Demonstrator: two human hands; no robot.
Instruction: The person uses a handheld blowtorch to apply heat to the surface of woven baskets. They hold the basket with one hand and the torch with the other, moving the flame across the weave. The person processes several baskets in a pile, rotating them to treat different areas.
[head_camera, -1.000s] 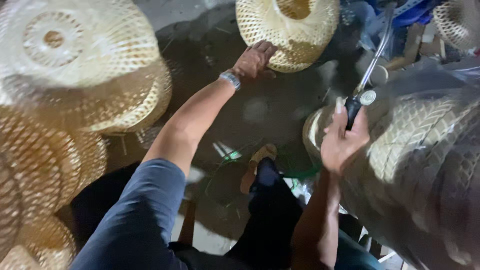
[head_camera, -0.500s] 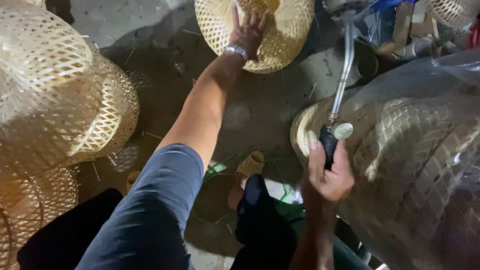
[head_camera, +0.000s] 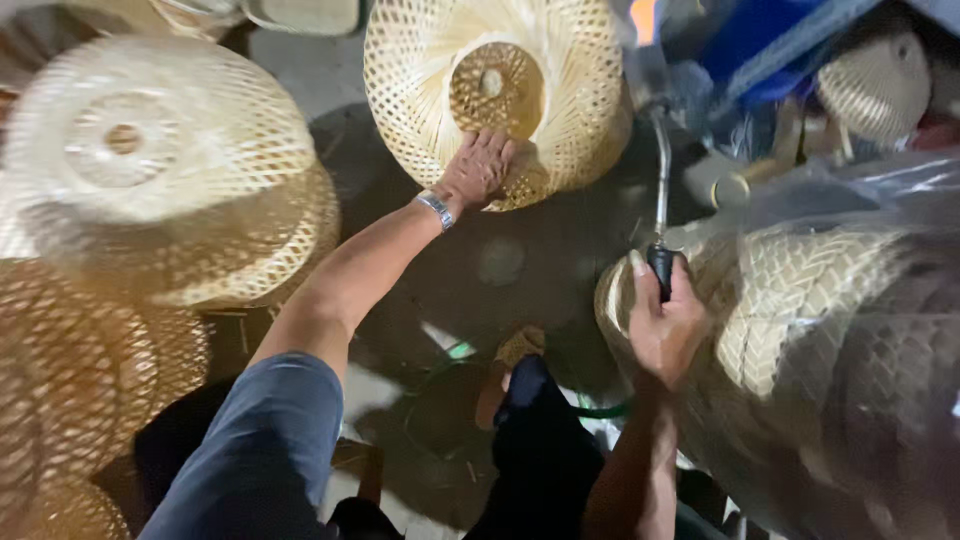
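Woven bamboo hat, left hand gripping

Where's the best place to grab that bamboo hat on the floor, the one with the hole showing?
Probably by the rim. The woven bamboo hat lies tilted with its open side facing up, so the near edge is free to pinch from below, thumb inside. The left hand already rests on that near rim. The right hand holds a black-handled tool.

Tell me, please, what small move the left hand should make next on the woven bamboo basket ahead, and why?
Probably draw the round pale woven bamboo basket closer. The left hand already grips its near rim at arm's full stretch, while the right hand holds the black-handled metal wand tool near the body, beside the plastic-wrapped woven stack. The basket lies apart from the tool.
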